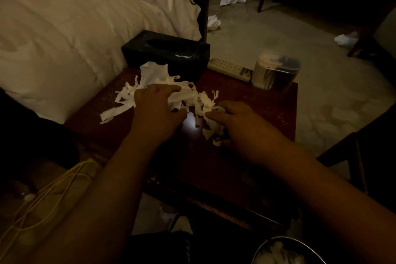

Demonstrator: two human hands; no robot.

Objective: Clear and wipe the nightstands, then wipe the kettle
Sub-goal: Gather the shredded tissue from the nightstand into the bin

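shredded tissue (pixel 171 92) lies in a loose heap on the dark red nightstand (pixel 267 100), toward the bed side, just in front of the black tissue box (pixel 165 51). strips trail out to the left edge of the heap and toward the middle of the top.

my left hand (pixel 156 109) sits on the heap, fingers curled and raking into the strips, thumb coming under; i judge it is closing on a bunch. my right hand (pixel 235 122) is at the right end of the heap, fingers bent round a few torn pieces near the palm. dim light, so how much each hand actually holds i cannot tell.

handling, as judged: paper is very light, soft, limp, torn thin. strips will not lift as one body; they will slip out and drop. best hold is to sweep both hands inward, bunch the strips into a wad, then squeeze the wad from both sides. fine crumbs will stay on the wood for the wipe.

remote (pixel 229 68) and a clear lidded jar (pixel 276 73) stand at the far edge, apart from the heap. a bin (pixel 285 251) with white paper in it shows low right, near my right arm; likely drop point.
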